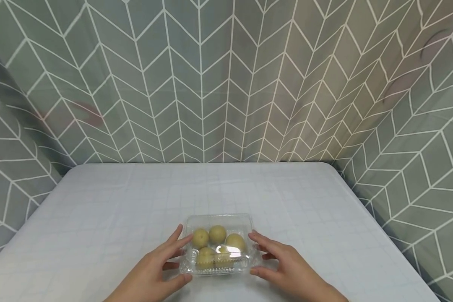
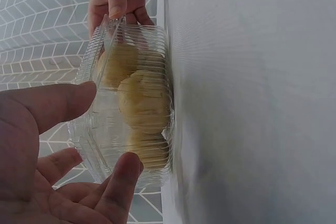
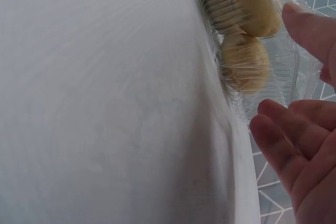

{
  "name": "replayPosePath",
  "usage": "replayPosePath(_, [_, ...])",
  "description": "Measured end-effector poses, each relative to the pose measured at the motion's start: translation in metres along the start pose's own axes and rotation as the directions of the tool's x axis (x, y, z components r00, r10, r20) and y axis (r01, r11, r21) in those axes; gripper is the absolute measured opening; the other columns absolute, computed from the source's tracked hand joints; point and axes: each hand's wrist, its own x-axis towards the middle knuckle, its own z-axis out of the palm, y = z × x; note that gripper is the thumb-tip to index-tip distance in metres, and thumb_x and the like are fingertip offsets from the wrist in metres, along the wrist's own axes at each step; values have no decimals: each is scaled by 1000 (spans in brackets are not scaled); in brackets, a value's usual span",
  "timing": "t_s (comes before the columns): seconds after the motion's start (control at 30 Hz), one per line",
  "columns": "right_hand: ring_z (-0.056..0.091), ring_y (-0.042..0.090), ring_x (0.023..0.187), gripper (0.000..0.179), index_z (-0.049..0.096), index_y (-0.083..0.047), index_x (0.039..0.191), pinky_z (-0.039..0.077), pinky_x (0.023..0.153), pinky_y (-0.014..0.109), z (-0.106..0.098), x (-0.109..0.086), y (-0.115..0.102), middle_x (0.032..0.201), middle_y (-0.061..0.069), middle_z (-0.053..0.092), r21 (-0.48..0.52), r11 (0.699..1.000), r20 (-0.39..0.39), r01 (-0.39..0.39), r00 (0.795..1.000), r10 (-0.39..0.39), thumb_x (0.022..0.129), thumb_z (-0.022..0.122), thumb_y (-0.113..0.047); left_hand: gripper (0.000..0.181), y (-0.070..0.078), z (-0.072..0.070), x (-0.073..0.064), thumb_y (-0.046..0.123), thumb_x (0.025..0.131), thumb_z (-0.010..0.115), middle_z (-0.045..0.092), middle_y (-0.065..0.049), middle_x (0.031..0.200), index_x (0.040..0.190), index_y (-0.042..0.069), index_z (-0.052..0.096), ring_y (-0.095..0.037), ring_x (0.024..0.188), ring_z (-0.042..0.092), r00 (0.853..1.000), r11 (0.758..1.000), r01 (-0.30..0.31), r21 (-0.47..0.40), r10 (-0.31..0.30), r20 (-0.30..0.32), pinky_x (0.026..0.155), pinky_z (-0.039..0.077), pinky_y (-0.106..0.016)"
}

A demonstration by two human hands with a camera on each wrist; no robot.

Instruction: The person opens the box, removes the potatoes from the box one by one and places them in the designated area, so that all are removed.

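A clear plastic clamshell box (image 1: 241,220) sits closed near the front of the table in the head view. Inside it are several round, yellowish fruits (image 1: 235,241); their exact kind is hard to tell. My left hand (image 1: 154,268) is at the box's left side, fingers spread and relaxed, with the thumb by the front corner. On the opposite side, my right hand (image 1: 288,264) has its fingertips at the box's right edge and its thumb near the front. Both wrist views show loosely extended fingers beside the ribbed plastic walls, not wrapped around them.
A white cloth (image 1: 128,201) covers the table, whose far corners are rounded. Grey-green curtains (image 1: 215,84) with a white zigzag line pattern hang behind the table and along both sides.
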Motion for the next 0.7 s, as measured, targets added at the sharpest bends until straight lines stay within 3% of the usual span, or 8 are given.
replayPosePath(0.1, [60,17,118,67,46,-12,148,55,81,32,0,0,0,148,9,48,-19,1000,5,-9,1000,9,90,73,-32,74,-1,0,-1,36,86,78,23,-8,161,150,22,43,-19,118,59,1000,1000,-20,2,20,-2,85,53,-26])
replayPosePath(0.33, [58,18,121,63,49,-16,146,55,80,29,1,1,1,148,9,48,-27,1000,1,5,1000,-5,90,73,-31,76,-1,1,0,31,86,78,19,-3,163,151,26,40,-23,119,59,1000,999,5,-38,-5,2,88,52,-27])
replayPosePath(0.57, [56,19,124,60,51,-17,145,56,77,28,1,2,0,146,14,49,-54,998,-15,35,999,-36,91,72,-31,73,-5,1,0,25,90,75,23,-13,160,152,18,39,-24,118,60,995,992,-98,-80,98,-9,89,51,-28])
replayPosePath(0.7, [55,18,124,58,52,-19,145,55,77,28,1,2,1,146,14,49,-48,999,-12,20,1000,-20,92,71,-31,71,-7,1,0,25,92,72,21,-16,161,153,16,37,-27,120,58,994,987,-109,-115,110,6,92,49,-27])
